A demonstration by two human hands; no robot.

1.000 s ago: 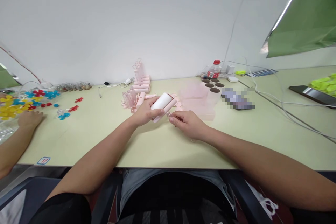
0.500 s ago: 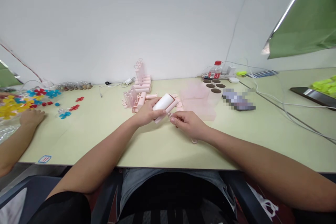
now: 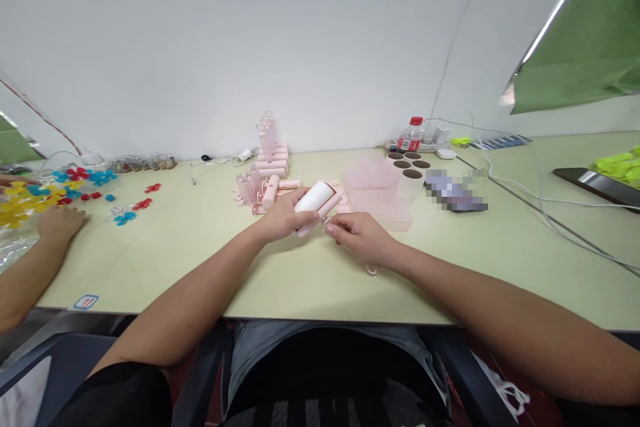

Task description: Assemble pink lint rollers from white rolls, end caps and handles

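Observation:
My left hand (image 3: 281, 217) is closed around a lint roller (image 3: 316, 197), whose white roll sits in a pale pink housing. It is held tilted above the table. With thumb and fingers pinched, my right hand (image 3: 357, 233) grips a clear-and-pink handle at the roller's lower right end. Most of that handle is hidden by the hand; its pink end loop (image 3: 371, 269) shows below the palm. Whether handle and roller are joined I cannot tell. Just behind my left hand lie more pink rollers (image 3: 271, 192) and upright clear pink handles (image 3: 249, 187).
Pink translucent boxes (image 3: 380, 197) stand right of my hands, near brown-ended tubes (image 3: 412, 174), a red-capped bottle (image 3: 412, 135) and a blurred-out item (image 3: 455, 192). White cables (image 3: 540, 197) cross the right side. At left, another person's hand (image 3: 61, 223) rests near colourful plastic flowers (image 3: 33, 199).
Almost nothing differs. The lint roller and both hands have shifted very slightly right, with the same grips.

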